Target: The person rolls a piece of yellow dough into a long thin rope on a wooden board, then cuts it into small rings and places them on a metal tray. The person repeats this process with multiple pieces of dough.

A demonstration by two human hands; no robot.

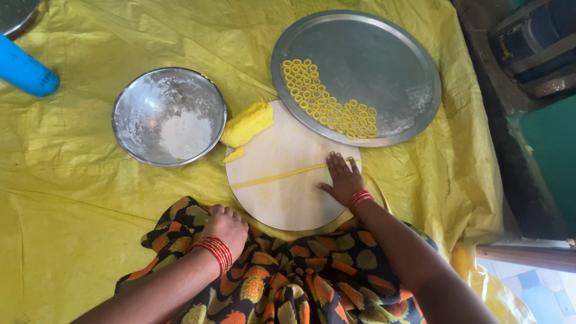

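Observation:
My right hand (342, 177) lies flat, fingers spread, on the right end of a thin yellow dough rope (279, 177) stretched across a round wooden board (282, 201). My left hand (225, 227) rests as a fist on my patterned black and orange cloth (288, 276), just below the board's left edge, holding nothing I can see. A lump of yellow dough (247, 123) sits on the board's upper left rim, with a small piece (234, 155) beside it. Several small yellow dough rings (330, 102) lie on a large round steel tray (396, 66) behind the board.
A steel bowl (135, 129) holding white flour (185, 133) stands left of the board. Everything rests on a yellow plastic sheet (72, 180). A blue tube (24, 71) lies at the far left. A dark ledge and wall run along the right side.

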